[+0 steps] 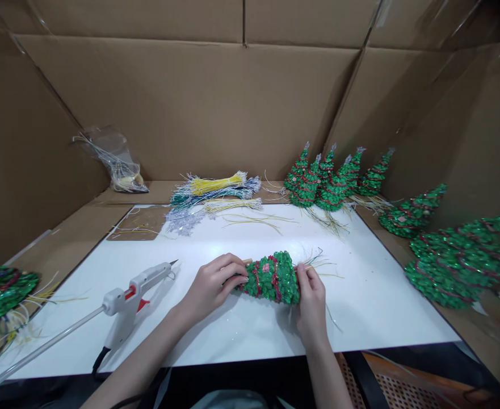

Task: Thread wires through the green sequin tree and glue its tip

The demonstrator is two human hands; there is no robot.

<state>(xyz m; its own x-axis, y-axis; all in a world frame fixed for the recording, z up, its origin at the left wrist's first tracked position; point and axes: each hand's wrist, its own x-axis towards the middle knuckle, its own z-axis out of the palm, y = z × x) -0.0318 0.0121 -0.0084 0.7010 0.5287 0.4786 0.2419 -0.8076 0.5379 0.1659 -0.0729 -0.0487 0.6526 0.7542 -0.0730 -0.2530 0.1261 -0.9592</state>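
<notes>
A small green tinsel Christmas tree (pixel 270 277) with red garland and a pink ornament lies on its side between my hands, just above the white board. My left hand (pixel 219 279) pinches its narrow top end at the left. At the wide base, my right hand (pixel 311 298) has its fingers closed on the edge. Thin yellow, white and dark wires (pixel 323 266) trail out from the base beyond my right fingers. A short tan piece shows at each end of the tree, by my fingertips; I cannot make out what it is.
A white glue gun (pixel 141 289) with a long glue stick rests at left. Wire bundles (pixel 218 190) and clear star pieces (pixel 185 220) lie at the back. Finished-looking trees (pixel 335 184) stand back right; more (pixel 458 261) lie right. Cardboard walls (pixel 190 102) enclose the board.
</notes>
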